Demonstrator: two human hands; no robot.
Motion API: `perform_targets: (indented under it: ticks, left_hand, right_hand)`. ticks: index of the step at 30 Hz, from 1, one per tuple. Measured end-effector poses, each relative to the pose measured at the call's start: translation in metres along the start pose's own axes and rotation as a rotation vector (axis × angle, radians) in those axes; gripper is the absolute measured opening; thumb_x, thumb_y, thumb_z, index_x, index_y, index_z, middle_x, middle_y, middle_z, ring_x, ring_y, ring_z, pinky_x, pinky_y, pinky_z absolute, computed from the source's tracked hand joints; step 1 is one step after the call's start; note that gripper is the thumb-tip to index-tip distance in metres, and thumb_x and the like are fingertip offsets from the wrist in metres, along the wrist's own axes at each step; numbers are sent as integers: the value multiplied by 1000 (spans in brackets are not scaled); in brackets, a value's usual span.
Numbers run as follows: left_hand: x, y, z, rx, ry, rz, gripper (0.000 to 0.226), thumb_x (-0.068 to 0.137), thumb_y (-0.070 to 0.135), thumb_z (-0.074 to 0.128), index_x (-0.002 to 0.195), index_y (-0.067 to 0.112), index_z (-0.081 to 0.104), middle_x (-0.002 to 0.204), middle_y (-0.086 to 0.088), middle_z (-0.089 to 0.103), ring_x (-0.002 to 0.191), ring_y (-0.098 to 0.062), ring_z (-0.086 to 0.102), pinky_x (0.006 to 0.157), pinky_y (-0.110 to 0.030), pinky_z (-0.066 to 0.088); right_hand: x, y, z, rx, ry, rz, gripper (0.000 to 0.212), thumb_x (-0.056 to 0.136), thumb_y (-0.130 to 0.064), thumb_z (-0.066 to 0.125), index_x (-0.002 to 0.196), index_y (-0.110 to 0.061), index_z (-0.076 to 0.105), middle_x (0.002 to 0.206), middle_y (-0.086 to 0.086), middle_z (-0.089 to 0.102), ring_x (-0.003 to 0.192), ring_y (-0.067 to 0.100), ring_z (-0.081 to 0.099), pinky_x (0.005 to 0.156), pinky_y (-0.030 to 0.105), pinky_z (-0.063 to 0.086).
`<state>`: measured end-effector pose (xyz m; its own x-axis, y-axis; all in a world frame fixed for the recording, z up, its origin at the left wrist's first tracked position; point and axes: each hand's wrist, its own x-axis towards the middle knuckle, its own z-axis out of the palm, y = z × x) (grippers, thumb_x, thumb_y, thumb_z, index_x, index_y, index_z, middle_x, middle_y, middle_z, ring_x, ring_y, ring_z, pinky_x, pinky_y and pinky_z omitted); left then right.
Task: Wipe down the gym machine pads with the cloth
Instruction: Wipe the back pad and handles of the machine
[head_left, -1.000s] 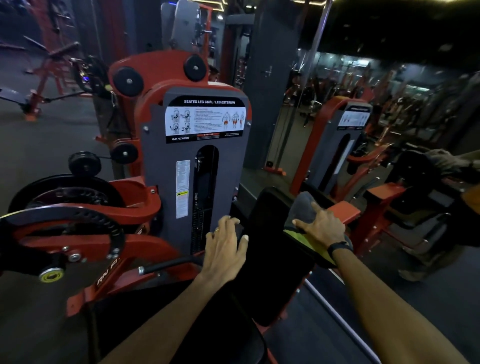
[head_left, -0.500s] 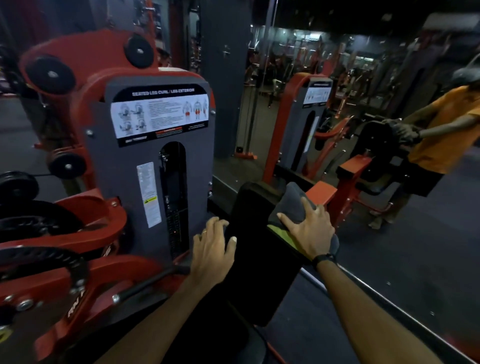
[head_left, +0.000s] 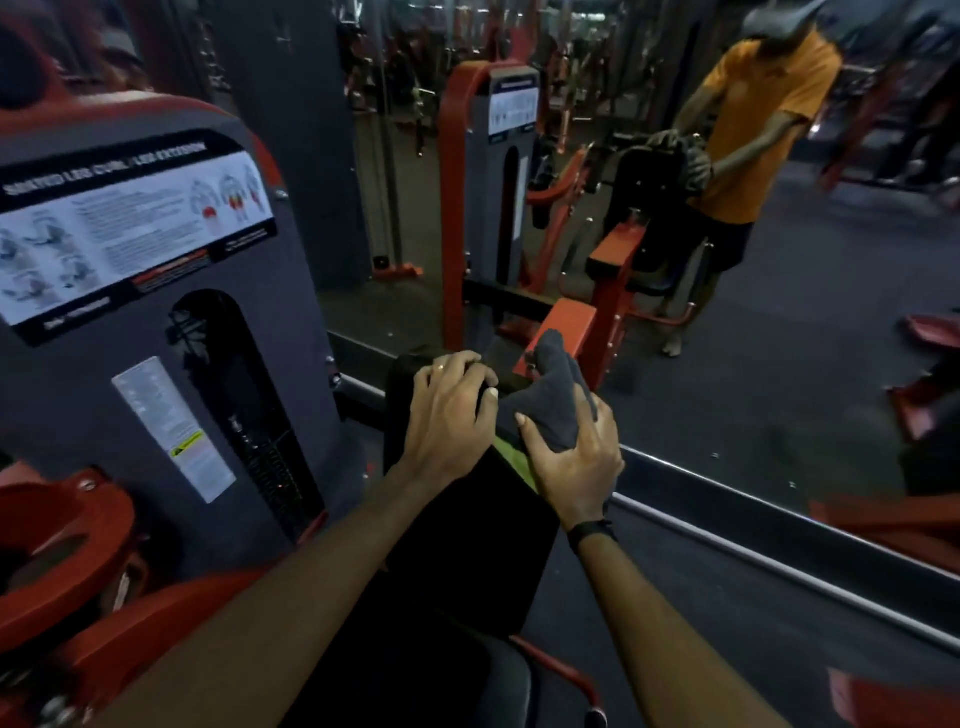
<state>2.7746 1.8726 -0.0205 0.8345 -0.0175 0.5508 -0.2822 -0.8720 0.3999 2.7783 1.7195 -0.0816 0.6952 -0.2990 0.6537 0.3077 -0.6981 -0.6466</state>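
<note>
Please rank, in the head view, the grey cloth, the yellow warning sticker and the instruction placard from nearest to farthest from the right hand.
1. Grey cloth: gripped in the right hand.
2. Yellow warning sticker: leftward, low on the weight-stack cover.
3. Instruction placard: farther left, higher up.

black back pad, grey cloth on top
</note>
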Motion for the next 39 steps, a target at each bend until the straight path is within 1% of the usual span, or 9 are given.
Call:
perform_targets:
  ticks: [5, 9, 11, 13, 16, 20, 23, 28, 39]
  left_hand:
    - [44, 3, 12, 17, -59, 81, 17, 86, 26, 57, 78, 14, 66, 82, -3, 64, 86, -28, 59, 79, -41, 44]
    - [68, 20, 29, -73, -314, 117, 25, 93, 33, 53, 79, 14, 61, 87, -1, 62, 90, -30, 62, 71, -35, 39]
    - [65, 19, 36, -65, -296, 142, 28, 94, 40, 50, 77, 18, 57, 91, -3, 67, 91, -30, 65, 69, -34, 37]
    - [64, 17, 40, -24, -245, 186, 33, 93, 45, 50, 79, 18, 63, 90, -6, 70, 88, -32, 67, 68, -33, 36]
    - [65, 18, 40, 25, -270, 208, 39, 93, 49, 49, 85, 16, 69, 95, -14, 71, 90, -36, 68, 71, -35, 42]
    - [68, 18, 48, 75, -316, 198, 49, 90, 57, 44, 85, 17, 71, 100, -11, 71, 90, -33, 68, 74, -35, 45]
    - [69, 18, 52, 106, -307, 197, 56, 88, 61, 40, 86, 15, 72, 98, -10, 71, 89, -32, 68, 73, -35, 44]
    - [67, 21, 48, 152, -260, 237, 54, 90, 60, 41, 90, 16, 73, 97, -11, 70, 89, -33, 68, 75, -37, 48]
    - [66, 22, 46, 132, -231, 249, 51, 90, 59, 41, 74, 16, 64, 90, -11, 70, 84, -33, 68, 70, -36, 44]
  right_hand:
    - [-7, 2, 4, 66, 80, 54, 74, 77, -64, 68, 131, -14, 63, 123, 11, 65, 106, 31, 67, 76, 42, 58]
    - [-11, 3, 6, 78, 108, 131, 75, 77, -61, 71, 134, -13, 60, 125, 7, 64, 112, 26, 65, 85, 42, 57]
    - [-14, 5, 7, 91, 111, 147, 75, 77, -60, 70, 131, -9, 62, 123, 7, 65, 111, 24, 65, 87, 43, 56]
    - [-15, 6, 7, 91, 121, 151, 74, 78, -59, 70, 127, -5, 63, 118, 8, 66, 107, 24, 66, 85, 43, 56]
    - [-16, 8, 6, 114, 115, 170, 72, 78, -58, 71, 125, -3, 64, 115, 6, 66, 104, 22, 66, 83, 41, 56]
    - [-15, 7, 7, 149, 112, 174, 70, 78, -56, 71, 124, -5, 64, 113, 2, 66, 102, 15, 66, 82, 32, 55]
    - [-17, 10, 5, 180, 117, 165, 75, 79, -64, 70, 125, -5, 64, 113, 1, 66, 102, 12, 65, 81, 25, 54]
    - [-18, 14, 8, 150, 136, 139, 80, 81, -70, 65, 123, -2, 65, 114, 6, 67, 104, 19, 66, 84, 32, 55]
    - [-18, 15, 9, 124, 154, 134, 82, 82, -72, 63, 123, -1, 64, 113, 7, 66, 102, 21, 66, 81, 35, 56]
